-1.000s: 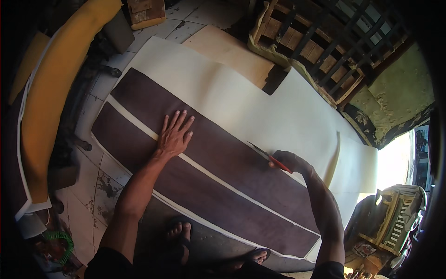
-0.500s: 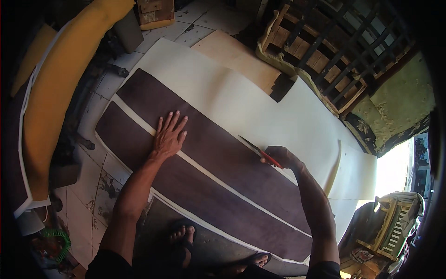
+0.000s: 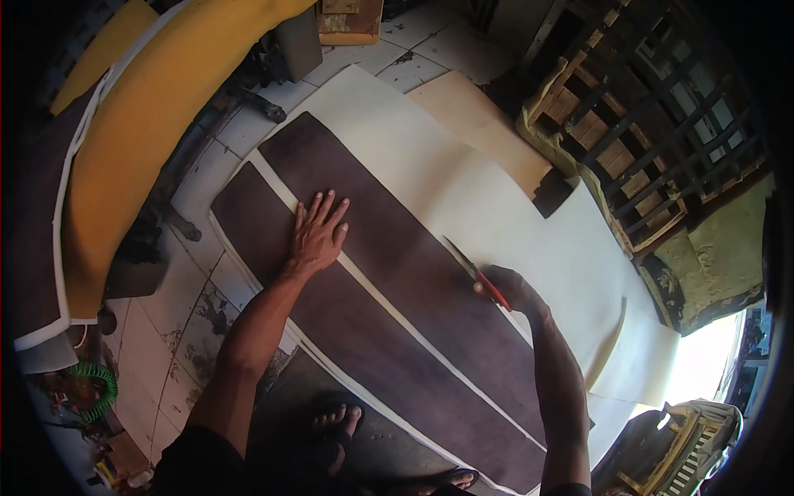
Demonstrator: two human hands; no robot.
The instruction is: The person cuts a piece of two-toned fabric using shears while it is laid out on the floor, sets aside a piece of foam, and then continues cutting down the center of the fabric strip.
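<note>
My left hand (image 3: pixel 318 237) lies flat with fingers spread on a dark brown panel (image 3: pixel 397 219), across the pale strip between it and a second dark brown panel (image 3: pixel 372 343). In my right hand (image 3: pixel 514 289) are scissors (image 3: pixel 494 289) with red handles. Their blades point up and left, along the far edge of the upper brown panel, where it borders the white sheet (image 3: pixel 471 182). Both brown panels lie on this large white sheet, which looks like foam. Whether the blades are parted is hard to tell.
A long yellow padded piece (image 3: pixel 136 140) with white edging stands at the left. Far right is a wooden frame (image 3: pixel 608 136) with dark crossed straps. A tan sheet (image 3: pixel 463 112) lies beyond the white one. A green coiled hose (image 3: pixel 103 388) sits lower left, and my sandalled feet (image 3: pixel 347 422) below.
The whole view has turned and shifted, so the sheet and its surroundings appear farther right. My left hand still presses flat, and the scissors stay by the upper panel's far edge.
</note>
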